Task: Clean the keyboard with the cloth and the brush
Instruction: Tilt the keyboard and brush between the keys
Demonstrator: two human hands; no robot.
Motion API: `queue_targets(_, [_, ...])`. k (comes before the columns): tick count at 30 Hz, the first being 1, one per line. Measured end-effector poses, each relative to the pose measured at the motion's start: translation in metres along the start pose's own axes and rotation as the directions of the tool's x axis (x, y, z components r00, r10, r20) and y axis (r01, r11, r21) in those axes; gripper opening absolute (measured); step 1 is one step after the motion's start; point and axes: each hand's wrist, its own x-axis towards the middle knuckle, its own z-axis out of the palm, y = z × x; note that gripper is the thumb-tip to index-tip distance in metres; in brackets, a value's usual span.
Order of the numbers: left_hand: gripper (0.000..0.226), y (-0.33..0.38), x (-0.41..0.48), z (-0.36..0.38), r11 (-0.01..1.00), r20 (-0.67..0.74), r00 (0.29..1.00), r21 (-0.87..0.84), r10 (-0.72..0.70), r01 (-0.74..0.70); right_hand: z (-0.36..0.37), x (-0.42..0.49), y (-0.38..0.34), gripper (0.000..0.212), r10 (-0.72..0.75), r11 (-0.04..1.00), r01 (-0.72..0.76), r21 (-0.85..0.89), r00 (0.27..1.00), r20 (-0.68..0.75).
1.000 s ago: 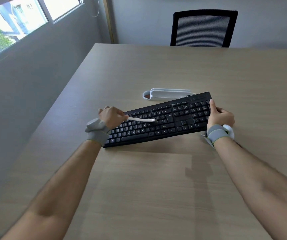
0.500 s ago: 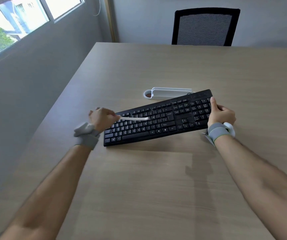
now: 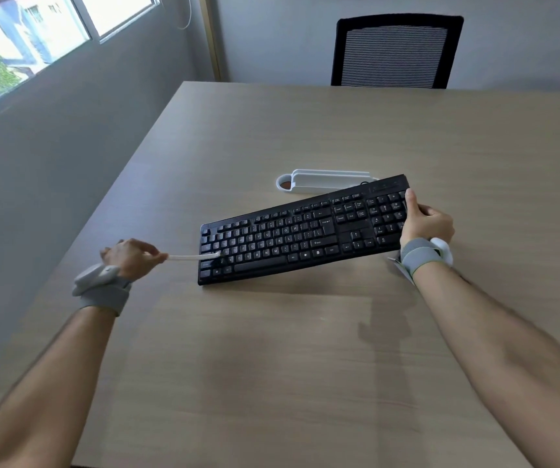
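A black full-size plastic keyboard sits angled across a pale wood-grain table, its right end raised off the surface while the near-left corner rests on the wood. The right hand clamps that raised right edge, thumb on top beside the number pad. The left hand, just off the keyboard's left end, pinches a slim white brush whose tip touches the keys at the lower-left corner. Both wrists carry grey straps. Just beyond the keyboard's far edge lies a white plastic holder with a round cup at its left end. Bare tabletop stretches wide on the near side and far right; the table's left edge runs close behind the left hand. A black mesh-backed chair stands at the far side.
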Motion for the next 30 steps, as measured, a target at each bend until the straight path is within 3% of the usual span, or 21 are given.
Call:
queue_targets(3, [0.031,0.013,-0.001,-0.010,0.993,-0.044,0.999,-0.112,0.021,-0.026,0.003,0.003,0.000,0.054,-0.009,1.000,0.009,-0.005,1.000,-0.020])
queue_targets(6, [0.030,0.056,-0.010,-0.009,0.961,-0.082,0.988,-0.236,0.129,-0.145,0.004,0.003,0.000,0.054,-0.009,1.000,0.009,-0.001,1.000,-0.028])
queue_targets(12, [0.030,0.128,-0.025,0.011,0.904,-0.074,0.943,-0.268,0.325,-0.332,0.002,0.002,-0.001,0.052,0.004,1.000,-0.004,-0.025,1.000,-0.001])
queue_targets(15, [0.029,0.112,-0.022,0.014,0.916,-0.021,0.945,-0.238,0.328,-0.323,0.001,0.003,0.001,0.049,-0.003,0.999,0.003,-0.041,1.000,0.010])
queue_targets(19, [0.030,0.064,-0.013,0.012,0.961,0.030,0.978,-0.196,0.204,-0.194,-0.001,0.005,0.008,0.050,0.019,0.999,-0.018,-0.036,0.999,0.031])
queue_targets(22, [0.030,0.067,-0.015,0.012,0.956,0.090,0.978,-0.242,0.189,-0.163,-0.004,0.007,0.015,0.060,0.039,0.997,-0.040,-0.072,0.999,-0.005])
queue_targets(25, [0.033,0.105,-0.025,0.013,0.910,0.128,0.959,-0.367,0.253,-0.191,-0.001,0.006,0.024,0.062,0.040,0.995,-0.042,-0.096,0.999,-0.021])
queue_targets(30, [0.033,0.189,-0.054,0.018,0.850,0.132,0.891,-0.388,0.435,-0.358,-0.005,0.003,0.037,0.057,0.066,0.994,-0.068,-0.090,0.998,-0.023])
